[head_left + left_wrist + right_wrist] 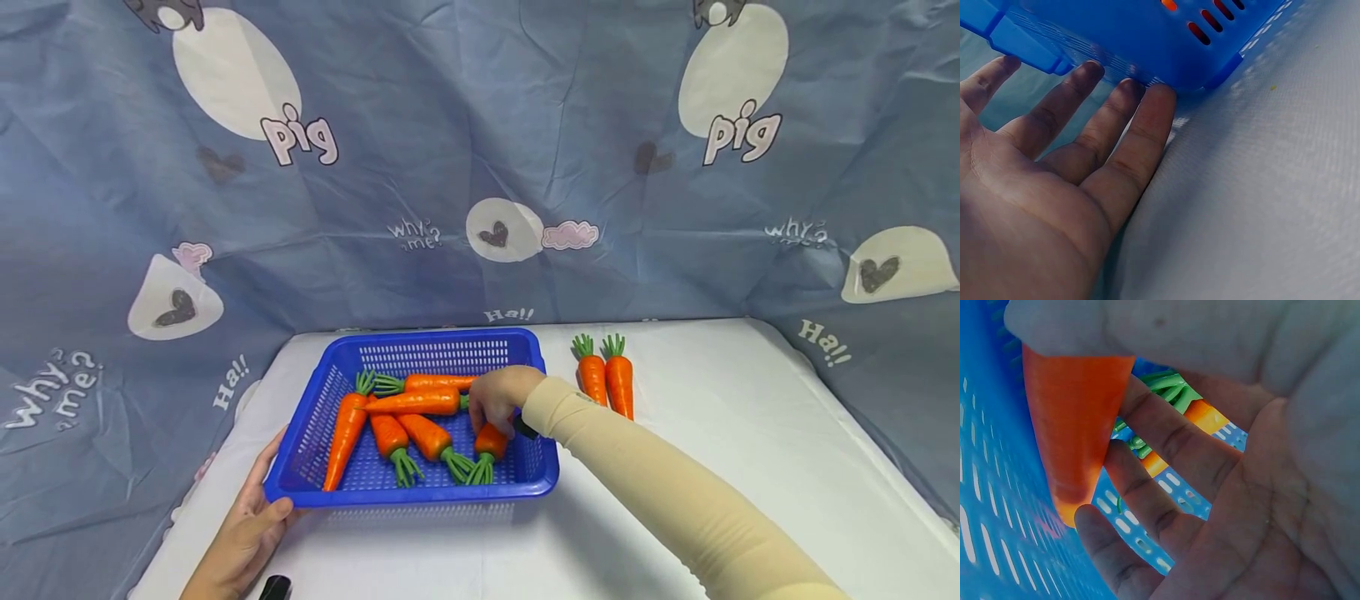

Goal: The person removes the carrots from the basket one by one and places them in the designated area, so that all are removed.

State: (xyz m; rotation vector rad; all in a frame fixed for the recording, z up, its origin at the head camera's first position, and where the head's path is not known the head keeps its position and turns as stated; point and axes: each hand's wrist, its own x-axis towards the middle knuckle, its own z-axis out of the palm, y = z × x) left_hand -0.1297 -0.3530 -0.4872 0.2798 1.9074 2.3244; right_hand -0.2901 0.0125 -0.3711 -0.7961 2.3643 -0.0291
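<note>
A blue plastic basket [408, 497] with slotted walls holds several orange carrots with green tops. Inside its right end, my right hand [501, 396] pinches a carrot [491, 442] between thumb and fingers; its green top points toward the front. In the right wrist view the tapered end of this carrot [1072, 425] lies beside the basket wall. My left hand [251, 525] is at the front left corner, thumb at the rim. Its fingers reach out fairly straight, the fingertips at the basket's outside in the left wrist view.
More carrots lie left of my right hand, one long carrot [347, 437] along the left wall. Two carrots [606, 379] lie side by side on the white table [720, 433], right of the basket. A blue printed cloth [420, 183] hangs behind.
</note>
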